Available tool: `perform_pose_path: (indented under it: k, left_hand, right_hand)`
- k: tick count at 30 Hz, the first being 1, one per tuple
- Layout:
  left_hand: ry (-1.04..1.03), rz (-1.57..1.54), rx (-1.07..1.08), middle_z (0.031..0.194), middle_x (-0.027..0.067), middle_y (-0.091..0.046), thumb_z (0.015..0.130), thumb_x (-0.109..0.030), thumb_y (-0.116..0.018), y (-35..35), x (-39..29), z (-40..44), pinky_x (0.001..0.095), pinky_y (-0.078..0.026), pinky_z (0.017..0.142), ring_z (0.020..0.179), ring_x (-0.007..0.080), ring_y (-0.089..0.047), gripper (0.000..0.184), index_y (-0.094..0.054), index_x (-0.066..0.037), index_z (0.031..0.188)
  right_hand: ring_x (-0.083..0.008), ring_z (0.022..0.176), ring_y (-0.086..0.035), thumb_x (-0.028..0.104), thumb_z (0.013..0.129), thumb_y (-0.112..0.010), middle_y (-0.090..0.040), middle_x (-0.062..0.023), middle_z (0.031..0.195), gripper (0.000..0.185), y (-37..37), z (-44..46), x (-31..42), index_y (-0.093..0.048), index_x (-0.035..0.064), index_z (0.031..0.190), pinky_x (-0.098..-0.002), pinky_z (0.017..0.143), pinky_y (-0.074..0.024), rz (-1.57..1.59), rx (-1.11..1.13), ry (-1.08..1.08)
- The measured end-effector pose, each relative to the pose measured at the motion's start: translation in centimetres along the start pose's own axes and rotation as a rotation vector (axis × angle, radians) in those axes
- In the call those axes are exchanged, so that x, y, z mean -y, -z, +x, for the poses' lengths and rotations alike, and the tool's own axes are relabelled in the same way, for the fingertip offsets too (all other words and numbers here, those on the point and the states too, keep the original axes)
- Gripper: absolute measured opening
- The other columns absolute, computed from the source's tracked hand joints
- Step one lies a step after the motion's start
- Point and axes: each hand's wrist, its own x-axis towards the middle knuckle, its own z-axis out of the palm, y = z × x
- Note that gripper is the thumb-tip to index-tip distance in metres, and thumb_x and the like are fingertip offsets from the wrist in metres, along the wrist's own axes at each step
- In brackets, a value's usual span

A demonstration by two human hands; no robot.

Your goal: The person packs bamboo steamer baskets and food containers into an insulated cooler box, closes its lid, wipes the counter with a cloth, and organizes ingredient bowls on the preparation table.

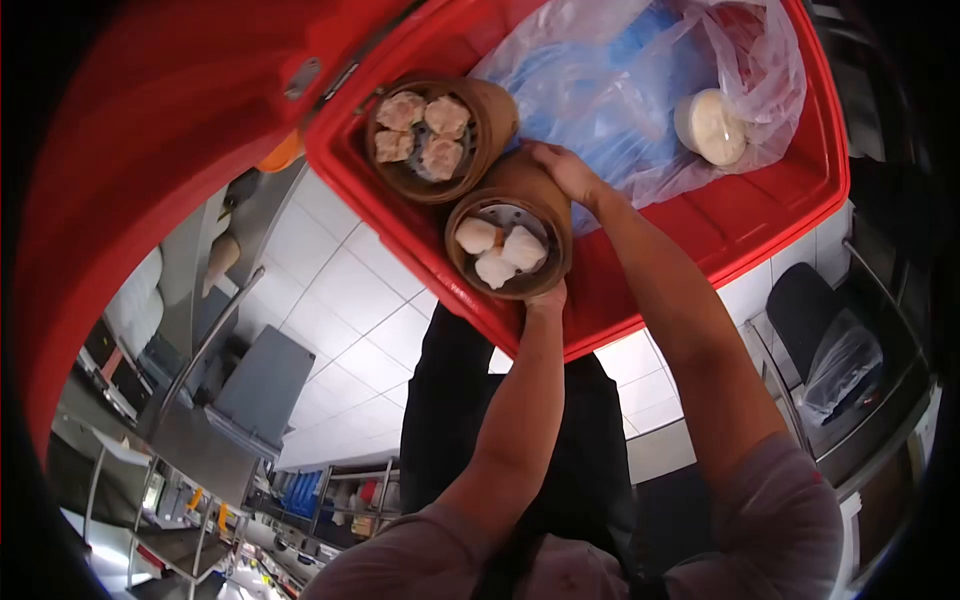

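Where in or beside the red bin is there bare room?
Inside the red bin, a bare strip runs between the plastic bags and right-hand near rim, partly crossed by the right forearm. Floor tiles show bare off its left side. The left end is crowded: two steamer stacks, the nearer between the left hand and right hand.

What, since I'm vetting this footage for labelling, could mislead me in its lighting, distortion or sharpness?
Head view: lens distortion curves the outer scene, with black corners; head view: pale glare streaks the plastic bag in the red box; head view: the lower-left background is cluttered and hard to read, while the dumplings look fairly clear.
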Motion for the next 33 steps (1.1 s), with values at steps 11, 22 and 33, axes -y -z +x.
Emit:
perform_pose_path:
  k: [11,22,33]
  left_hand:
    - [-0.016,1.490,-0.052,0.114,0.0146,-0.066,0.098,-0.012,-0.063,-16.2,-14.3,-12.3,0.0336,-0.057,0.083,0.097,0.0228,-0.067,0.029,-0.065,0.002,0.123]
    - [-0.230,2.516,0.526,0.085,0.0151,-0.065,0.091,-0.020,-0.071,-20.6,-19.2,1.2,0.0432,-0.052,0.074,0.077,0.0309,-0.064,0.024,-0.074,-0.004,0.108]
    - [-0.122,2.618,0.495,0.088,0.0201,-0.066,0.092,-0.025,-0.067,-19.2,-18.2,2.9,0.0504,-0.052,0.078,0.083,0.0404,-0.065,0.024,-0.074,-0.003,0.089]
  right_hand:
    - [-0.0421,0.107,-0.066,0.052,0.102,-0.048,-0.070,-0.0294,0.106,0.060,-9.4,-13.2,6.1,-0.070,-0.0034,0.111,-0.0471,0.092,-0.0487,0.308,-1.034,-0.223]
    - [-0.0419,0.118,-0.062,0.026,0.095,-0.049,-0.067,-0.0286,0.121,0.044,-12.2,-11.8,9.0,-0.069,-0.0013,0.123,-0.0452,0.103,-0.0465,0.365,-1.255,-0.234]
    - [-0.0389,0.116,-0.066,0.026,0.094,-0.041,-0.070,-0.0257,0.118,0.048,-12.5,-11.3,8.2,-0.072,-0.0018,0.118,-0.0435,0.100,-0.0500,0.336,-1.267,-0.207]
